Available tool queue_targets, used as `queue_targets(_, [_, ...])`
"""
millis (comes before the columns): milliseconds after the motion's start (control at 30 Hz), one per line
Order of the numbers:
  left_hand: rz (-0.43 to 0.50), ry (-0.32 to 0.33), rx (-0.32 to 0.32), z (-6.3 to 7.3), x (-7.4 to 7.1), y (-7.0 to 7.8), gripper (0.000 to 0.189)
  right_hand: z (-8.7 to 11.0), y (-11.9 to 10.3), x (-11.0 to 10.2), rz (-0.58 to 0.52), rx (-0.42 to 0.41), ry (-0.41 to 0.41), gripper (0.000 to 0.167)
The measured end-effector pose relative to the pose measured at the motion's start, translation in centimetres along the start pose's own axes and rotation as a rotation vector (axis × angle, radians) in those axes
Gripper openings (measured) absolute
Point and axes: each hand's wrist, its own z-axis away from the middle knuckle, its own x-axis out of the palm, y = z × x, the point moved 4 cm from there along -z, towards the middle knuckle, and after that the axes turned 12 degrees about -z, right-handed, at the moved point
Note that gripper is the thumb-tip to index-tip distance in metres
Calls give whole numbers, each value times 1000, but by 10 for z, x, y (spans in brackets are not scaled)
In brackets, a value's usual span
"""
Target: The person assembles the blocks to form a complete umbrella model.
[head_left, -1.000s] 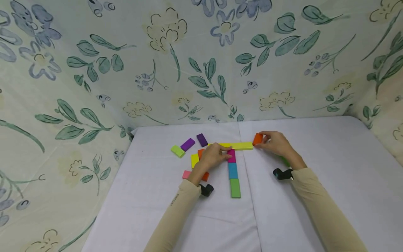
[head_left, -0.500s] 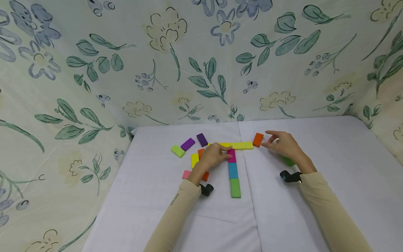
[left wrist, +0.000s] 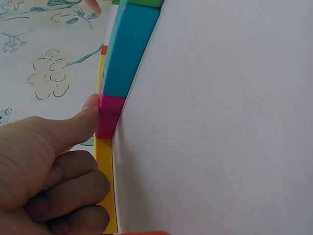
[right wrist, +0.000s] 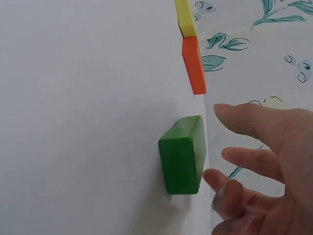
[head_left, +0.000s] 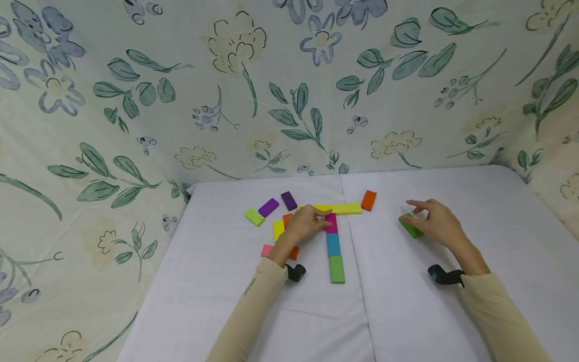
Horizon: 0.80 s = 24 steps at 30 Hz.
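My left hand (head_left: 305, 223) sits at the magenta block (head_left: 333, 229), its thumb and index finger pinching it near the yellow row (head_left: 347, 208). In the left wrist view the thumb touches the magenta block (left wrist: 112, 116) and the other fingers are curled beside the yellow row (left wrist: 105, 166). Below the magenta block, a blue block (head_left: 333, 245) and a light green block (head_left: 336, 270) continue the column. My right hand (head_left: 441, 226) hovers with fingers spread around a green block (right wrist: 178, 164), apart from it in the right wrist view. An orange block (head_left: 369, 200) lies at the row's right end, slightly turned.
Left of the column lie loose blocks: dark purple (head_left: 289, 200), purple (head_left: 269, 207), lime (head_left: 255, 217), yellow (head_left: 278, 230) and pink (head_left: 266, 250), some partly behind the left hand. White cloth covers the table (head_left: 208, 281); a floral curtain (head_left: 253, 100) rises behind it.
My right hand has let go of the orange block, which stays at the row's end, and has moved right to the green block. My left hand has stayed in place.
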Motion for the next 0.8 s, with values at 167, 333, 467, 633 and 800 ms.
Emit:
queue_targets(167, [-7,-4,-7,0,-1,0,46,13,7,-2,36,43,-50,66])
queue_targets(333, [-8,0,-3,0,-1,0,46,22,8,-2,62,61,-67,66])
queue_targets(467, [0,7,4,2,-2,-1,46,22,8,1,57,40,-41,61])
queue_targets(633, [4,4,9,2,-1,-1,45,21,7,5,29,-19,24,52])
queue_targets(800, [12,11,11,2,0,-1,46,20,7,8,11,-59,88,45])
